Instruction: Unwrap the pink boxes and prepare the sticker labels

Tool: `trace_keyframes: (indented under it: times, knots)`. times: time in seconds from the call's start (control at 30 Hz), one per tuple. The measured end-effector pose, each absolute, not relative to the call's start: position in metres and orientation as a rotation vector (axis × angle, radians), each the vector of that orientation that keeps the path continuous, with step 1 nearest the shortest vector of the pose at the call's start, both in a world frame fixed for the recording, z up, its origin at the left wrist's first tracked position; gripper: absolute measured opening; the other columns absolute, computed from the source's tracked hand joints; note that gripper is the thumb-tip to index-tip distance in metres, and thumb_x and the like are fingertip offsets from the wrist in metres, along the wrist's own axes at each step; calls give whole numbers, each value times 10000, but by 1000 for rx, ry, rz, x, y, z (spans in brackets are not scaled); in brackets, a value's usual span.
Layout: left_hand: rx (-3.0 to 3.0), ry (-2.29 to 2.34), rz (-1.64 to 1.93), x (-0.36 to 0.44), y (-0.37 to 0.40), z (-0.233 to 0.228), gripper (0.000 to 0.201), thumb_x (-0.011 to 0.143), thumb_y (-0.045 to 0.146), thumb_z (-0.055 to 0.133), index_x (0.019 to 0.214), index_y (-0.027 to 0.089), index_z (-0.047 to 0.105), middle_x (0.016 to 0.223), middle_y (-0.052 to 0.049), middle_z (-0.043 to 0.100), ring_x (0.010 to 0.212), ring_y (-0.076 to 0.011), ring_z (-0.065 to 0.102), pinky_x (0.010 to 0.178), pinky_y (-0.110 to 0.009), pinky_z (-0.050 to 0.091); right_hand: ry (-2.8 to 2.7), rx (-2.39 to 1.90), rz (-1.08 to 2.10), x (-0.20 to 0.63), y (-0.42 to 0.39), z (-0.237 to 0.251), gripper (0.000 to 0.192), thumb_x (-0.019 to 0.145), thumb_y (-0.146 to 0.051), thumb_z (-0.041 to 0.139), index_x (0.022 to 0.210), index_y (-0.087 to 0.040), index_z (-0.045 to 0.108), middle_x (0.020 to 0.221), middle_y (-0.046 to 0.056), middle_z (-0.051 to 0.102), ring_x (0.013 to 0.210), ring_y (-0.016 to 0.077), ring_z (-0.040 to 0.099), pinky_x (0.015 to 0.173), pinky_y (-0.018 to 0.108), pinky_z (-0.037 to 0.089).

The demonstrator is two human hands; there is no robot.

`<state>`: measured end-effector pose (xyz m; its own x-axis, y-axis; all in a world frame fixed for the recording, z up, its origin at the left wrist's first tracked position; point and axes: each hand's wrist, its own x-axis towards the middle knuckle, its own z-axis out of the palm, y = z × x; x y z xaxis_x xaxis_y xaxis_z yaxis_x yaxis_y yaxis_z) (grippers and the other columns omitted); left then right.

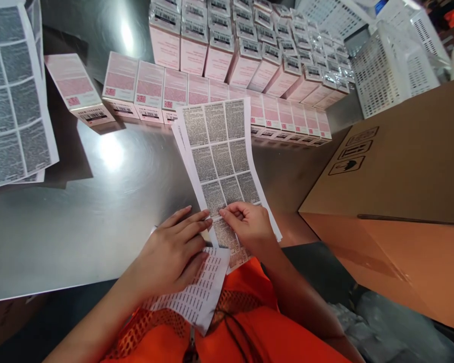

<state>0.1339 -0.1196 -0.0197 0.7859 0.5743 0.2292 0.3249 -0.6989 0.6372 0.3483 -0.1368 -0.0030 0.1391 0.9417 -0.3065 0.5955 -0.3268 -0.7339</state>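
A sheet of printed labels (pixel 221 151) lies on the steel table (pixel 79 227), reaching over its front edge. My right hand (pixel 249 224) rests on the sheet's lower part, its fingertips pinching at a label near the sheet's left side. My left hand (pixel 174 252) lies flat beside it, fingertips touching the sheet's left edge, and it presses a second small-print label sheet (pixel 200 295) that hangs down over my orange vest. Behind the sheet stands a row of pink and white boxes (pixel 151 93).
More stacked pink boxes (pixel 227 45) fill the back of the table. A pile of label sheets (pixel 15 96) lies at the far left. A large cardboard carton (pixel 397 201) stands at the right, with white plastic baskets (pixel 393 65) behind it.
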Motion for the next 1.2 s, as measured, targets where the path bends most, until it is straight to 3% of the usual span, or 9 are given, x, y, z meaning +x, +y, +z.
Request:
trace_keyframes:
  times: [0.23,0.37,0.47,0.6,0.87,0.97,1.13,1.2]
  knots:
    - [2380,667,556,133,-119,-20,115,898,204,536,858,170,638,1234,-81,707,1342,-277,537,1169,-503,351,-1500,-2037,893,345,-135,-9,153,827,-294,697,727,-200,631,664,-26,624,571,117,540,570,244,402]
    - [2353,660,552,132,-119,-20,151,881,163,508,922,168,653,1267,-76,695,1361,-260,518,1190,-485,326,-1456,-2000,719,345,-147,-6,246,777,-283,784,845,-210,559,778,-41,570,559,95,497,563,240,420]
    - [2342,659,562,132,-119,-21,188,878,136,493,948,166,665,1281,-70,691,1363,-244,517,1203,-464,312,-1698,-1786,863,344,-164,6,35,913,-235,660,925,-220,630,873,-8,609,725,124,578,665,248,464]
    - [2346,658,569,132,-119,-22,203,883,151,496,981,163,674,1284,-77,690,1358,-250,523,1196,-471,320,-2084,-1601,1004,342,-179,20,163,989,-193,554,1113,-208,660,1018,34,676,983,197,581,845,327,461]
    - [2346,659,570,132,-119,-22,202,865,138,507,961,153,684,1267,-85,698,1333,-274,548,1177,-500,358,-2338,-1637,678,335,-182,23,197,999,-173,501,905,-176,673,888,57,670,876,214,566,767,352,420]
    - [2343,664,564,131,-119,-21,201,868,135,508,965,153,683,1270,-87,697,1336,-267,545,1177,-493,357,-2294,-1606,711,337,-182,25,187,1001,-191,496,882,-181,641,890,55,667,877,208,567,776,348,426]
    - [2340,671,565,132,-119,-20,210,887,140,505,1003,164,679,1290,-73,688,1353,-242,529,1187,-465,341,-2082,-1580,931,343,-179,23,94,1002,-219,515,1037,-209,602,999,41,686,949,209,593,827,352,447]
    - [2336,674,562,132,-119,-20,219,882,136,506,1013,164,678,1296,-75,685,1353,-238,529,1194,-458,332,-2076,-1597,967,343,-179,21,158,997,-210,525,1144,-207,584,1045,50,692,972,219,606,832,356,455]
